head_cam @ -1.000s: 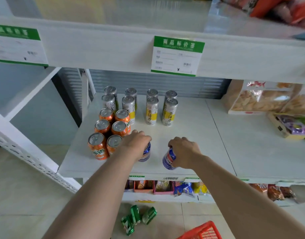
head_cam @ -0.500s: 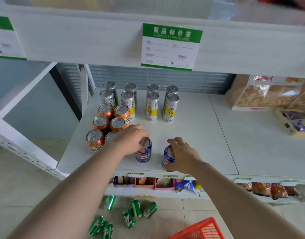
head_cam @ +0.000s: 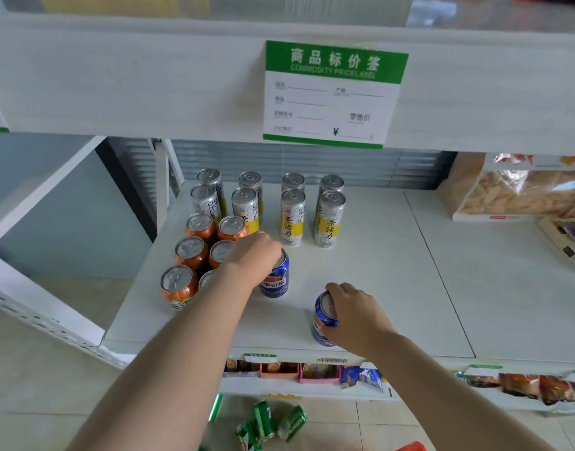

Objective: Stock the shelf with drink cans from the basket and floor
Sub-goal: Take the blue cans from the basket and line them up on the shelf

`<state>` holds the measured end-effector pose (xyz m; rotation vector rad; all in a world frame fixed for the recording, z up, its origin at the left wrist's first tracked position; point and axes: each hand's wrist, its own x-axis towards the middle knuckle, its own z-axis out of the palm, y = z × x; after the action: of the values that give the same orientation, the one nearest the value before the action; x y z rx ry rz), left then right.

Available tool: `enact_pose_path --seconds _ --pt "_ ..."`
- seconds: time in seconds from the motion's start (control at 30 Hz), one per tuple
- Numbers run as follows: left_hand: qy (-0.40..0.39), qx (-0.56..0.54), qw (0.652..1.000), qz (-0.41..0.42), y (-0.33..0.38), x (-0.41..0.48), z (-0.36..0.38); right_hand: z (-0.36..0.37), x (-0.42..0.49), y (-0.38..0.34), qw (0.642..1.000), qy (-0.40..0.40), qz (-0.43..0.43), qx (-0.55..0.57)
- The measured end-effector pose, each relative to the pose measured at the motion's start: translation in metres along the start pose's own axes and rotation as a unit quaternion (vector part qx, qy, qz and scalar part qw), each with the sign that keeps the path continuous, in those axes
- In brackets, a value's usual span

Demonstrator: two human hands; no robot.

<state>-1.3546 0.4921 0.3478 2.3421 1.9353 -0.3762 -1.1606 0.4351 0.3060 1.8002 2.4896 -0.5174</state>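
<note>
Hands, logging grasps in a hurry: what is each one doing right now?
Left hand: grips a blue can from above.
Right hand: grips a second blue can by its top.

Green price label (head_cam: 335,96), snack bags (head_cam: 523,196) at right, small boxes (head_cam: 318,374) below

— What's standing where?
— Tall cans (head_cam: 292,216) are standing at the shelf's (head_cam: 393,288) back, short cans (head_cam: 195,252) before them, leftward.
— Yours?
— I'm holding the rear cola can (head_cam: 276,281) beside those, the front cola can (head_cam: 322,323) nearer the edge.
</note>
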Motion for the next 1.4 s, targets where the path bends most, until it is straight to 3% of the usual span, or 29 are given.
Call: enact_pose_path --seconds 0.7,1.1,1.4 --pt "0.032 -0.058 0.998 0.005 -0.037 0.060 -0.013 0.004 0.005 0.011 0.999 0.005 -0.021 0.027" --pt "0.057 -0.157 0.986 0.029 -0.064 0.075 0.004 -0.008 0.035 0.011 0.998 0.008 -0.035 0.050" --pt "0.072 -0.107 0.990 0.060 -0.066 0.083 0.006 -0.023 0.095 0.000 0.998 0.030 -0.012 0.056"
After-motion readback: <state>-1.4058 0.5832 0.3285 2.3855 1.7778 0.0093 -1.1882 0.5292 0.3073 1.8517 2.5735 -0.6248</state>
